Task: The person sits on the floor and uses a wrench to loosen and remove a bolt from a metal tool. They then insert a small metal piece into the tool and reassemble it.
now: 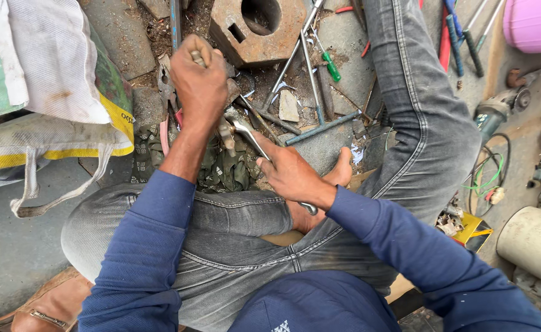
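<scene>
A big rusty metal block (257, 29) with a round hole sits on the ground at the top of the view. Everything here is told from that block.

Far to the left of the block lies a woven sack (49, 80). It is mostly white, with green at its edges and a yellow band along the bottom. A grey strap hangs from it. There is print on the yellow band, too small to make out. Far to the right of the block, in the top corner, is a pink tub (535, 23). Below the tub, well away from the block, lies a grey power tool (498, 110) with a cord. Lower still there is a small yellow box (472, 229) beside the person's knee.

Just right of the block lies a screwdriver with a green handle (330, 66), among long metal rods (310, 74).

Just below and left of the block is the left hand (200, 83). Its fingers are curled tight into a fist around a small metal part (195, 57) that pokes out at the top.

Further below the block is the right hand (292, 175). Its fingers are wrapped around the shaft of a shiny wrench (252, 136). The wrench head points up toward the left hand, onto a grey metal piece (226, 132) resting over a green cloth (221, 169).
</scene>
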